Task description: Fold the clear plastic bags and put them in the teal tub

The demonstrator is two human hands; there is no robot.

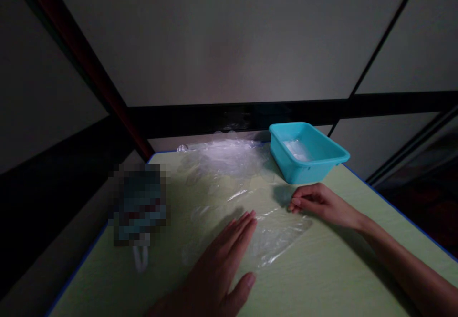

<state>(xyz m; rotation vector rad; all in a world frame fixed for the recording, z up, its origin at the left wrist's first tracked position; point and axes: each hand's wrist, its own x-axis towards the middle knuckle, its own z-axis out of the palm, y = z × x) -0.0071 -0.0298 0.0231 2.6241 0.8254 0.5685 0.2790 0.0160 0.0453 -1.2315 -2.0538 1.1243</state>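
A clear plastic bag lies spread on the pale green table, with creases and shiny edges. My left hand is laid over its left part, fingers stretched out together and thumb apart. Near the bag's upper right edge is my right hand, its fingers curled and thumb against them. Whatever is between those fingertips, if anything, is too small to make out. Beyond both hands, a loose pile of clear plastic covers the far side of the table.
A turquoise plastic basin stands at the far right, with a whitish clear item inside. On the left is a pixelated object with a white loop. The table has a blue edge and meets panelled walls.
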